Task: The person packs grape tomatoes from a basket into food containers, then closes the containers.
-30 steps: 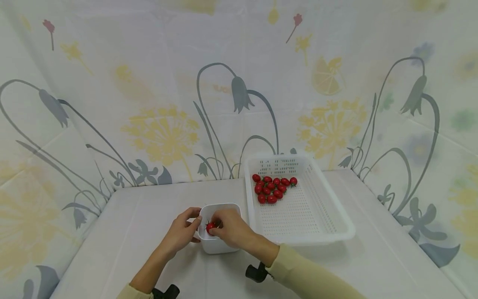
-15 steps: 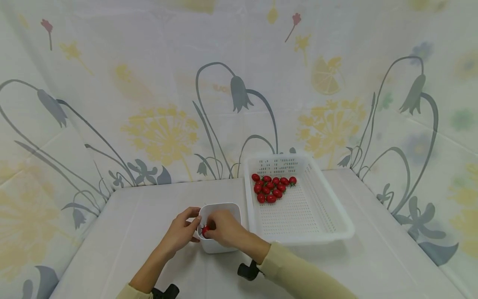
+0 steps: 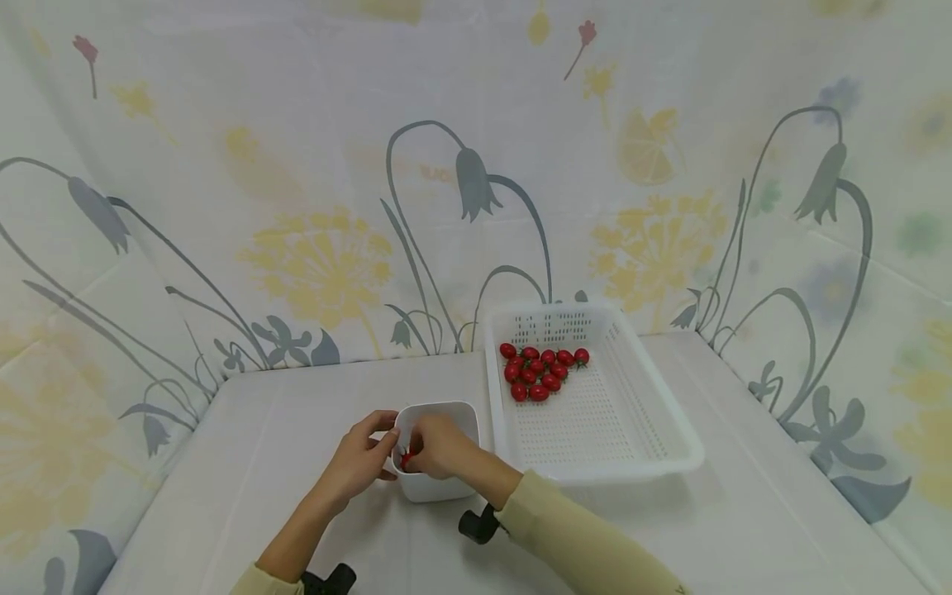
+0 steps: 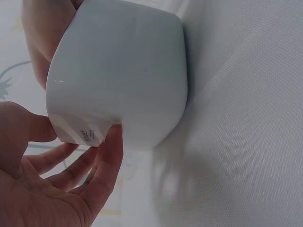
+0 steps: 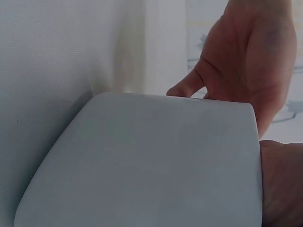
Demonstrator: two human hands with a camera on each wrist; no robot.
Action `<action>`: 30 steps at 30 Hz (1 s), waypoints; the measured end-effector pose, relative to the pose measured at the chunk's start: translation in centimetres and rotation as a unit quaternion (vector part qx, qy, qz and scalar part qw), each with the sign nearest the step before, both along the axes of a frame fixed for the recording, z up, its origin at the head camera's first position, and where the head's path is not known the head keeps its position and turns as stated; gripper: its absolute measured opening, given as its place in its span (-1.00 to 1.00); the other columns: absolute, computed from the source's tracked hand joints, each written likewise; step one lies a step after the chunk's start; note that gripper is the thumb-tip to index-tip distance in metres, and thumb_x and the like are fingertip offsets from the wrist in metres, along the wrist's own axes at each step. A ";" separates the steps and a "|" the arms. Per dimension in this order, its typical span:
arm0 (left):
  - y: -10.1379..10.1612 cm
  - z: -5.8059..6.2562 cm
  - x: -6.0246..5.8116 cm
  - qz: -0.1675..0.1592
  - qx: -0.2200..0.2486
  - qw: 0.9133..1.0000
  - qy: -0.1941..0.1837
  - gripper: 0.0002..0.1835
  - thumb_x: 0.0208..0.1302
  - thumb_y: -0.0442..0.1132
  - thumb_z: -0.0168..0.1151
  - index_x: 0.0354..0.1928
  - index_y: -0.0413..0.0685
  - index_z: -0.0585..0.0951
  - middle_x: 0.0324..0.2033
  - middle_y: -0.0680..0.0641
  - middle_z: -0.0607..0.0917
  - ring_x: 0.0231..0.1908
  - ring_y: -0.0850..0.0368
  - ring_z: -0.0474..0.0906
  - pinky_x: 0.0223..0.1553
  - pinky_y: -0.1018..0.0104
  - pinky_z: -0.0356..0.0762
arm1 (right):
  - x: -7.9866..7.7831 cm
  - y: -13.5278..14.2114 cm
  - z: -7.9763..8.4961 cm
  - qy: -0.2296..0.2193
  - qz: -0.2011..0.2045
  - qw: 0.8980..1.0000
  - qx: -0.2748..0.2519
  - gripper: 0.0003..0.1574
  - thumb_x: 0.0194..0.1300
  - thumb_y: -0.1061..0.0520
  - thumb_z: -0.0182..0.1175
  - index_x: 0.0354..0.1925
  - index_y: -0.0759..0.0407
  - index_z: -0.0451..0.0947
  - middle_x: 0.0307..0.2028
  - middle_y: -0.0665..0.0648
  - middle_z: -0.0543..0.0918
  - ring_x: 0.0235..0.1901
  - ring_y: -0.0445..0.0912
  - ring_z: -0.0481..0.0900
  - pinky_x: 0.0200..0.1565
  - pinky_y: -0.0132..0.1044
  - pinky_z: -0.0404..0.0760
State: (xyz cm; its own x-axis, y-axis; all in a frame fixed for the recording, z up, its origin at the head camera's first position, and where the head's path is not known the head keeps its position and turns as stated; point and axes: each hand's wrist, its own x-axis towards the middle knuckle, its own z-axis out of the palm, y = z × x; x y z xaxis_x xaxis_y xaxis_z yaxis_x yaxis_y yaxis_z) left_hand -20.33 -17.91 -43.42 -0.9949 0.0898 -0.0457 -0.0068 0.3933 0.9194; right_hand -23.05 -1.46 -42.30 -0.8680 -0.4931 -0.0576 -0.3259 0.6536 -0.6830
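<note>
A white square container (image 3: 437, 489) stands on the table with its opening up. My left hand (image 3: 359, 461) holds its left side; in the left wrist view the thumb touches the rim and bent fingers rest on the outer wall (image 4: 123, 71). My right hand (image 3: 440, 446) reaches over the rim into the container. It pinches a red cherry tomato (image 3: 405, 460), low against the left inner wall and partly covered by the fingers. From the right wrist, the container's wall (image 5: 151, 161) hides the fingertips and the tomato.
To the right of the container stands a white perforated plastic basket (image 3: 602, 430). Several cherry tomatoes (image 3: 535, 376) are grouped in its back left corner. A patterned curtain (image 3: 476, 248) hangs behind the white table (image 3: 297, 413).
My right hand has moved left and slightly deeper into the container with the cherry tomato. The left hand keeps its place on the container's side.
</note>
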 end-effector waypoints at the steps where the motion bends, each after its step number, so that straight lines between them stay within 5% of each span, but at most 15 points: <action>1: 0.0 0.0 0.0 -0.002 0.001 1.000 0.001 -0.64 0.54 -0.30 0.09 0.29 -0.20 0.50 0.21 -0.31 0.57 -0.12 -0.09 0.69 -0.39 0.14 0.78 | -0.1 -0.1 0.0 -0.002 -0.003 1.000 0.006 -0.81 0.15 0.23 0.49 -0.49 0.19 0.65 -0.59 -0.03 0.59 -0.56 -0.22 0.46 -0.52 -0.42 0.46; 22: -0.1 0.0 0.2 -0.011 0.009 1.000 0.011 -0.64 0.53 -0.30 0.09 0.28 -0.25 0.50 0.20 -0.33 0.58 -0.11 -0.15 0.69 -0.40 0.10 0.77 | 0.1 0.0 0.6 0.006 -0.020 0.999 0.038 -0.80 0.14 0.27 0.45 -0.49 0.22 0.59 -0.59 0.00 0.53 -0.57 -0.17 0.42 -0.57 -0.39 0.43; 30: -0.1 -0.1 0.1 -0.001 0.001 1.000 0.003 -0.64 0.53 -0.29 0.10 0.29 -0.21 0.50 0.20 -0.30 0.58 -0.12 -0.10 0.69 -0.36 0.13 0.78 | 1.0 1.3 3.3 0.044 0.015 0.998 0.031 -0.85 0.27 0.13 0.36 -0.24 0.21 0.69 -0.41 0.00 0.66 -0.44 -0.19 0.50 -0.42 -0.38 0.54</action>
